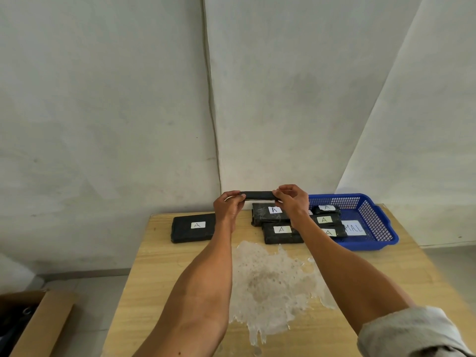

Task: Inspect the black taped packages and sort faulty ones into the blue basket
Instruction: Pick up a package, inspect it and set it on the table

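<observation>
Two hands hold one black package (258, 195) up in air, flat, edge toward camera, above bench (159, 258). Left hand (228, 206) fingers pinch left end, right hand (292, 200) fingers pinch right end. More black packages lie below: one alone at left (193, 228), others beside and inside blue basket (376, 222).

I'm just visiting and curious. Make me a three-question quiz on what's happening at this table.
1. True or false: both hands grip one black package by its ends, above the table.
2. Which letter marks the package labels? a) A b) B c) C
3. Fill in: the paper sign in the blue basket reads ___.

Key: 1 true, left hand and right hand; 2 a; 3 MAL.
</observation>
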A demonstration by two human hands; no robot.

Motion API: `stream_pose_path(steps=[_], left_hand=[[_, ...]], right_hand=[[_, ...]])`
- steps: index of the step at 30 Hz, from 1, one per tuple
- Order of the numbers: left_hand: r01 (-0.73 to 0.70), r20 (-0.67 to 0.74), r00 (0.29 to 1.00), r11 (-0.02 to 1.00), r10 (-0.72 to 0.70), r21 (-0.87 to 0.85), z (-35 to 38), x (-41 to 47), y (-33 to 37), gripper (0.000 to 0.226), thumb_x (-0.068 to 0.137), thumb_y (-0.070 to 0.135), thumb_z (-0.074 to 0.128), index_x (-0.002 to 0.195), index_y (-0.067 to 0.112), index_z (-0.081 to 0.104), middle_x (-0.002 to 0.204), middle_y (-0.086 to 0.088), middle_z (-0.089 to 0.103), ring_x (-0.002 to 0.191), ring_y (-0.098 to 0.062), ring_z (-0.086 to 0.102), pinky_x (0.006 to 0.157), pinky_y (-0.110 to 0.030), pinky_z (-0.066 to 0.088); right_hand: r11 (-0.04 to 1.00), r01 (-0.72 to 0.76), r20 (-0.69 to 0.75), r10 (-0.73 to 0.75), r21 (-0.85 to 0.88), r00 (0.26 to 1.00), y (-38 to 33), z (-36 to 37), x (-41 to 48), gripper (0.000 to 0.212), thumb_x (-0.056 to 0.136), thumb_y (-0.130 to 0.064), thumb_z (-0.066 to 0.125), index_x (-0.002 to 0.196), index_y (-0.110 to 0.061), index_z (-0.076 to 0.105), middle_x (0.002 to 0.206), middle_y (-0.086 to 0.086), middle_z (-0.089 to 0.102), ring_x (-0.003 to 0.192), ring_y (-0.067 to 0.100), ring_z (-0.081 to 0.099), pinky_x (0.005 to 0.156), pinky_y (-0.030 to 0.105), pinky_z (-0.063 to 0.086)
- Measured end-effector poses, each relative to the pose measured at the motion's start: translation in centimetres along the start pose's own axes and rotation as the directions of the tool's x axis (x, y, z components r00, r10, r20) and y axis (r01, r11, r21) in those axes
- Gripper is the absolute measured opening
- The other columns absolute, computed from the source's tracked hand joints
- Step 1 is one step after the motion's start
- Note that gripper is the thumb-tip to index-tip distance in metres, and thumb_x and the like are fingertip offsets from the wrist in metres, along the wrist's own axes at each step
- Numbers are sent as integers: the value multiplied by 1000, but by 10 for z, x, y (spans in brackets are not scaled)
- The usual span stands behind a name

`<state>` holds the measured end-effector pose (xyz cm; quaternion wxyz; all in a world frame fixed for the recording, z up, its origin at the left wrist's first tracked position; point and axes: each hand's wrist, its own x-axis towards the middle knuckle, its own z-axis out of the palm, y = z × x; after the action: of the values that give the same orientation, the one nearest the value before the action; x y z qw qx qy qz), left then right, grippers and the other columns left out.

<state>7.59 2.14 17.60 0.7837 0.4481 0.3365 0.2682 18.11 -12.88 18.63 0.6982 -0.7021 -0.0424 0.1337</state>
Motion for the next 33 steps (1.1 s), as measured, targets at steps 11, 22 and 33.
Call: stream_pose_path(steps=[11, 22, 33], left_hand=[[-4, -72, 997, 1000, 2, -23, 4, -1, 0, 10, 80, 1, 79, 83, 6, 71, 96, -13, 72, 96, -25, 71, 73, -26, 60], [-26, -109, 994, 1000, 27, 15, 9, 0, -2, 10, 81, 1, 79, 80, 6, 71, 96, -13, 72, 95, -26, 71, 76, -28, 61], [131, -37, 990, 988, -134, -86, 5, -4, 0, 15, 83, -6, 73, 87, 5, 64, 103, -16, 68, 100, -29, 68, 81, -37, 62]], right_hand=[[999, 21, 50, -19, -38, 999, 2, -1, 2, 22, 80, -16, 84, 98, -13, 72, 96, 7, 76, 90, 23, 74, 85, 38, 62], [990, 79, 106, -66, -118, 992, 4, -9, -6, 45, 76, -20, 87, 116, -14, 68, 112, -1, 71, 98, 17, 70, 92, 34, 57], [994, -99, 39, 101, -41, 994, -4, -13, -6, 24, 84, -14, 80, 107, -9, 73, 101, 11, 75, 86, 24, 75, 75, 34, 64]])
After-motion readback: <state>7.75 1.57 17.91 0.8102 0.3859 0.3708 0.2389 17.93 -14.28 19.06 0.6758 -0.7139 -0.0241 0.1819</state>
